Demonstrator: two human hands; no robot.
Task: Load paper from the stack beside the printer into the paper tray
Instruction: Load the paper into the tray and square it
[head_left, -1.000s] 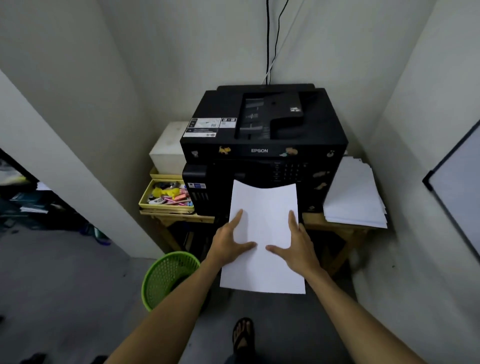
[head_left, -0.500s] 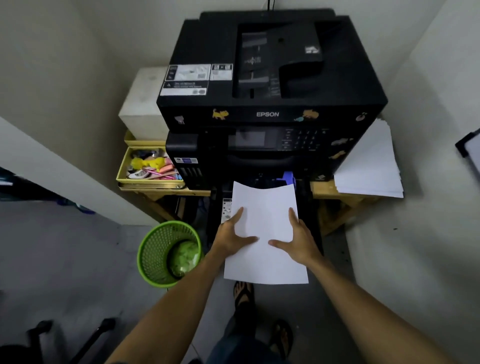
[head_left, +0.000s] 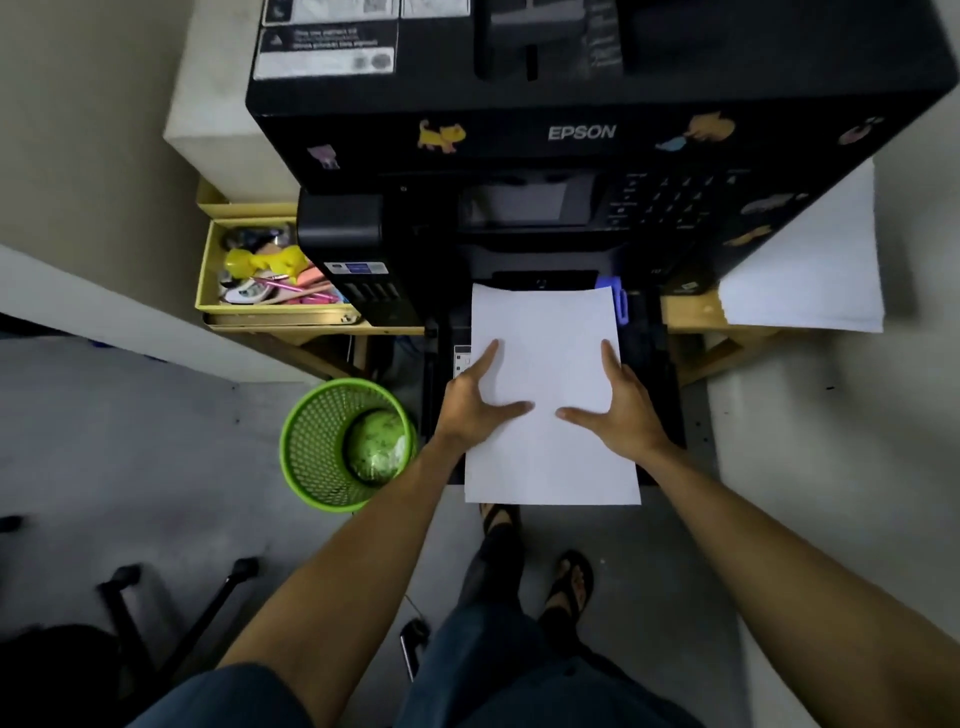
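A black Epson printer (head_left: 582, 133) stands on a wooden table. Its black paper tray (head_left: 655, 364) is pulled out at the front, low down. I hold a white sheaf of paper (head_left: 550, 353) flat over the tray, its far edge at the printer's slot beside a blue guide (head_left: 617, 299). My left hand (head_left: 475, 400) grips the paper's left edge with the thumb on top. My right hand (head_left: 621, 402) grips the right edge the same way. The paper stack (head_left: 810, 280) lies on the table to the right of the printer.
A yellow tray of stationery (head_left: 270, 280) and a white box (head_left: 218, 104) sit left of the printer. A green mesh bin (head_left: 343, 447) stands on the floor left of the tray. Walls close in on both sides. My sandalled feet (head_left: 571, 577) are below.
I have leaned in and down, so the printer looms larger. The paper has come lower and forward, from in front of the printer's face to over the pulled-out tray.
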